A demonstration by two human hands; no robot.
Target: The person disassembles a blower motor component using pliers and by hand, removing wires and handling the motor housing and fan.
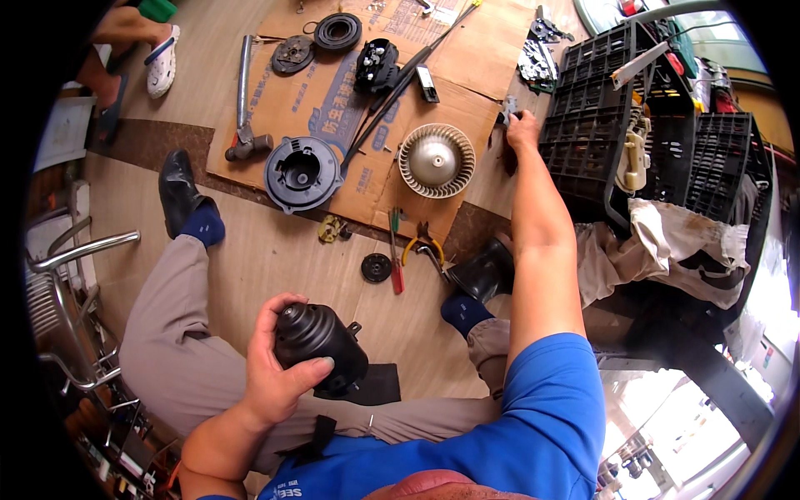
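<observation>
My left hand [275, 375] is closed round a black, stepped blower motor [323, 343], held above my lap with its shaft end up and tilted. Stretched far forward, my right hand [523, 132] is at the floor beside the cardboard's right edge. Its fingers are closed at a small grey metal piece [509, 108] that I cannot make out further. Left of that hand, a round blower fan wheel [437, 161] sits on the cardboard [479, 54]. A dark round motor housing [303, 173] lies near the cardboard's front left edge.
A hammer [245, 100], black discs [337, 32] and a black connector block [377, 65] lie around the cardboard. Nearer me are a screwdriver [396, 258], yellow-handled pliers [423, 242] and a black disc [376, 267]. Black crates [587, 108] stand right; another person's foot [162, 62] is far left.
</observation>
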